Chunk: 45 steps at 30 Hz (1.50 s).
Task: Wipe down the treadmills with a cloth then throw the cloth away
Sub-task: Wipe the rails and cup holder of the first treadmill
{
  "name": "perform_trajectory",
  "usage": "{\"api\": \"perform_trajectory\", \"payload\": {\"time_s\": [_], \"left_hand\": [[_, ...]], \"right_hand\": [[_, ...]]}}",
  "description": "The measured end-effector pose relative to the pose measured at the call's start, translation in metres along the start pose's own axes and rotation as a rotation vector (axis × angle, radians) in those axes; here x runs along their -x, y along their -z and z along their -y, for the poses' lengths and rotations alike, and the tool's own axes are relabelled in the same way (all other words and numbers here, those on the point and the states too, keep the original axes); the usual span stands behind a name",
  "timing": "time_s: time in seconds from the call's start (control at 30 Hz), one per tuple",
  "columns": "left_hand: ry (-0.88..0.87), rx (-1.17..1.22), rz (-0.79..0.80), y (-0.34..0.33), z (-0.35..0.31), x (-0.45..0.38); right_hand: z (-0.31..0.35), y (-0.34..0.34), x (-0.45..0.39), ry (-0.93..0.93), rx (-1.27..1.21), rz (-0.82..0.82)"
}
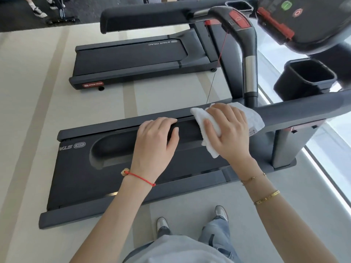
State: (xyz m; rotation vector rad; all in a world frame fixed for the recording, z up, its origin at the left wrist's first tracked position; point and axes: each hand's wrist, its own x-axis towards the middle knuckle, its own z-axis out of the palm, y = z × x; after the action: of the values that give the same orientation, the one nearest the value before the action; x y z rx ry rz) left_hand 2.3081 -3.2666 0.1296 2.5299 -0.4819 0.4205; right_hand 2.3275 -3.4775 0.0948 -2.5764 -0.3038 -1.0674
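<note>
At the centre of the frame the right hand presses a white cloth onto the dark padded handrail of the near treadmill. Its fingers are curled over the folded cloth, the thumb pinning it from the near side; loose cloth hangs below the rail and spreads out to the right of the hand. Just left of it, the left hand rests on the same rail, fingers bent over its far edge and holding nothing else. The two hands sit close, with a short bare stretch of rail between them.

The rail runs on bare to the right edge of the frame. Left of the left hand its rounded end comes shortly. Below the hands lies the treadmill's belt deck, its near side rail running along the lower middle of the frame.

A second treadmill stands in the upper middle, well apart, with a strip of pale floor between the two machines and a wide stretch of floor at the left. The console and a cup holder fill the upper right. The person's shoes stand on the floor beside the near treadmill.
</note>
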Motion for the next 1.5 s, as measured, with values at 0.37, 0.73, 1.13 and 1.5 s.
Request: {"api": "perform_trajectory", "payload": {"time_s": [0.37,0.73,1.13,1.5], "left_hand": [[-0.012,0.042,0.036,-0.081,-0.106,-0.054],[0.027,0.021,0.049,-0.146,-0.191,-0.095],[0.030,-0.195,-0.117,-0.165,-0.191,-0.094],[0.023,-0.183,-0.075,-0.163,-0.190,-0.093]], "right_hand": [[-0.130,0.053,-0.005,0.009,-0.009,0.055],[-0.252,0.102,-0.007,-0.107,0.018,0.054],[-0.249,0.105,-0.011,0.049,-0.048,0.190],[-0.221,0.089,-0.014,-0.027,-0.046,0.145]]}}
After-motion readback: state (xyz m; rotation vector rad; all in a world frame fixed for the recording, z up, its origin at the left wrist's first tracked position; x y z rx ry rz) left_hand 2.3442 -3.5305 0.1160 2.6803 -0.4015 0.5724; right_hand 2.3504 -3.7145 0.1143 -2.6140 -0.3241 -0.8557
